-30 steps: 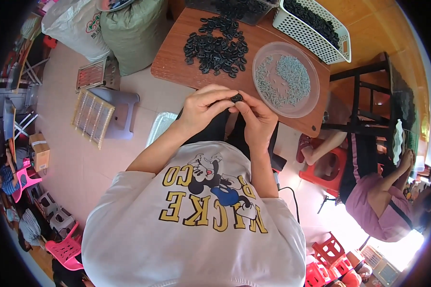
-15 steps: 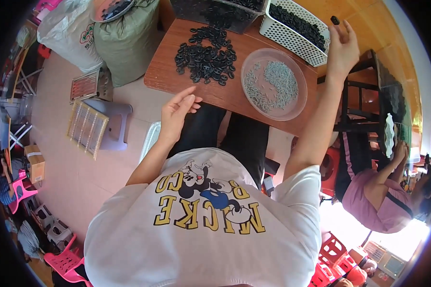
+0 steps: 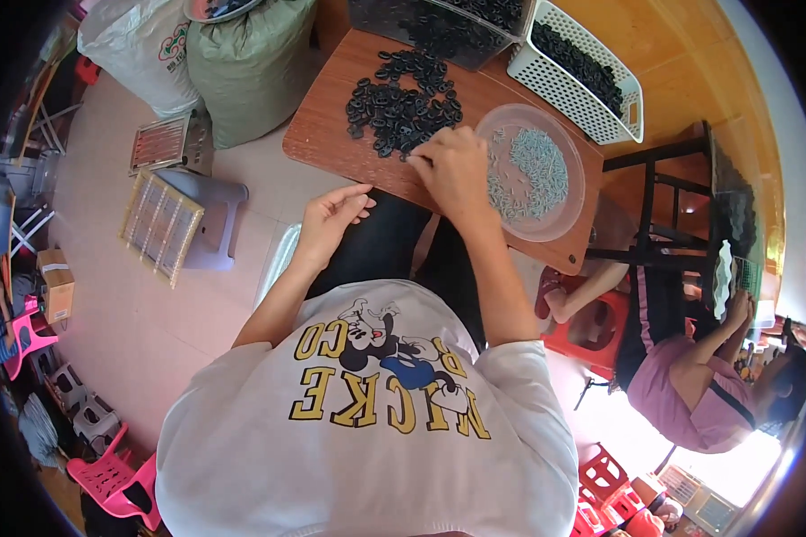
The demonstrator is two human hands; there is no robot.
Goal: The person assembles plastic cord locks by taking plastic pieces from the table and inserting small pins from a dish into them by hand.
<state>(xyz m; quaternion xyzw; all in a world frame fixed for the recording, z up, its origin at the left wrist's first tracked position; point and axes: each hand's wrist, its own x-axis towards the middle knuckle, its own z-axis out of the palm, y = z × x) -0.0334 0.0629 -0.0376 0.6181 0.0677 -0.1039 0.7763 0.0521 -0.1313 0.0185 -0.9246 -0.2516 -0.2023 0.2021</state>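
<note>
**Right hand [image 3: 457,170] beside the black pieces [image 3: 407,112], left hand [image 3: 331,222] off the near edge**

The black pieces lie in a loose heap on the brown surface [image 3: 327,134], left of its middle and toward the far edge. At the heap's near right side the right hand reaches over the surface, back upward, fingers bent down with the tips close together; whether it has hold of a piece cannot be told. The left hand hangs just outside the near edge, toward the near left corner, half open with fingers loosely curled; nothing shows in its grasp.

Close by the right hand, toward the right edge, stands a round clear tub [image 3: 564,213] of small silvery pins [image 3: 542,166]. By the far right corner a white perforated basket [image 3: 560,94] holds more black pieces, next to a see-through dark box [image 3: 381,22] at the far edge, also holding some.
</note>
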